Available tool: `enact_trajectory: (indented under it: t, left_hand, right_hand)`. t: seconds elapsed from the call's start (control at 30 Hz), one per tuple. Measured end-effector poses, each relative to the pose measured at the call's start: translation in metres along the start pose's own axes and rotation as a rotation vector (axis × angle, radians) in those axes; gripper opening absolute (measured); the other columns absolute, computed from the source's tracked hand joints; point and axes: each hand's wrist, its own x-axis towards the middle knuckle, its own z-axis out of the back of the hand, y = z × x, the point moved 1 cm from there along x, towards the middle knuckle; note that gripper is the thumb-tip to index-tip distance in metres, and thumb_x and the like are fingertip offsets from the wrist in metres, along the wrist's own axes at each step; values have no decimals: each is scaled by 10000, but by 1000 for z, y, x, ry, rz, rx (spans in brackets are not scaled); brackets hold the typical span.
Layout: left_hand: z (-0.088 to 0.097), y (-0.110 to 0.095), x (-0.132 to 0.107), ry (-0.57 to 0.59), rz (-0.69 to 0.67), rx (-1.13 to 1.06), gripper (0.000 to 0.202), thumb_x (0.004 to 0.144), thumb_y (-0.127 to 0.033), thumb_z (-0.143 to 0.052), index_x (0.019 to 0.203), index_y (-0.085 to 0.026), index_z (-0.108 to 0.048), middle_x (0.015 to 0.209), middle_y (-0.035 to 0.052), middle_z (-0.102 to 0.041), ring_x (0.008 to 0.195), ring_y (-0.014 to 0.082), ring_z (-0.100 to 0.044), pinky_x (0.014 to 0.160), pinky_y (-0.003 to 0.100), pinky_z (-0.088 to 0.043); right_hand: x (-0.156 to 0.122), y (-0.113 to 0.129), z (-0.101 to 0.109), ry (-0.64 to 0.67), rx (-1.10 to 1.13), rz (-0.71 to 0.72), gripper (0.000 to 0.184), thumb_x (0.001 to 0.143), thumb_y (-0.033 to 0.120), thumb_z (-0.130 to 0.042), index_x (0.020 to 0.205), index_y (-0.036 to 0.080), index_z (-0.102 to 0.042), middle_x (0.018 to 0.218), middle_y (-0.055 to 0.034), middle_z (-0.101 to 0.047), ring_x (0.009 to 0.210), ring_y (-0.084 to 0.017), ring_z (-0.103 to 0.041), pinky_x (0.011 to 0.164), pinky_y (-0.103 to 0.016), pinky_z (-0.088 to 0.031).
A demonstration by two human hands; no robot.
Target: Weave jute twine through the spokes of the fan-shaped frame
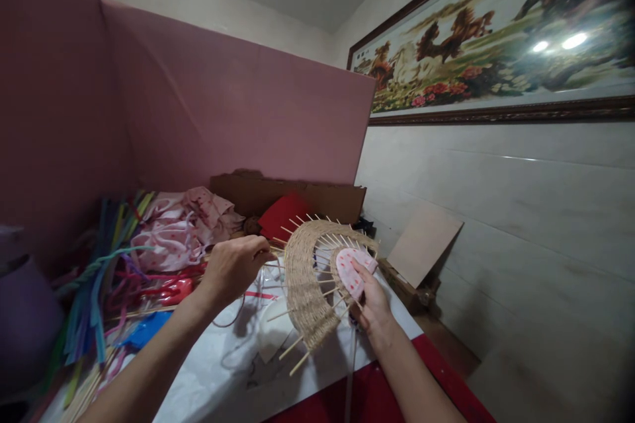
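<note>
My right hand [374, 307] grips a half-round woven fan [302, 277] by its inner end. Its broad band of tan twine runs across thin sticks that radiate outward, with bare stick tips past the outer edge. Between this band and a small inner woven part the sticks are uncovered. Pink fabric with red spots [351, 271] covers the inner part, under my right thumb. My left hand [241, 263] is closed in a pinch beside the stick tips at the fan's left edge. What it pinches is hidden. A thin brown cord [238, 317] curves below it.
Crumpled pink fabric [173, 228], blue and green strips [92, 291] and a blue piece [149, 329] lie at left near a purple container [27, 324]. Behind stand a red sheet [282, 215] and cardboard [327, 197]. A board [424, 241] leans against the right wall.
</note>
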Motion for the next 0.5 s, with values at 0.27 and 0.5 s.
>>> enact_trajectory:
  t: [0.27,0.5]
  left_hand:
    - [2,0,0,31,3,-66,158,752,-328,-528,687,-205,-604,691,-6,-644,625,136,-558,549,231,-315]
    - [-5,5,1,34,122,-275,194,716,-368,-558,659,-200,-637,563,-20,-594,526,108,-495,493,212,-296]
  right_hand:
    - [0,0,0,44,-38,-24,220,714,190,-565,899,73,-590,699,-101,-687,619,-199,-653,607,-321,-538]
    - [-10,5,-9,48,15,-18,185,738,160,-522,890,81,-593,669,-81,-684,556,-179,-641,561,-303,-536]
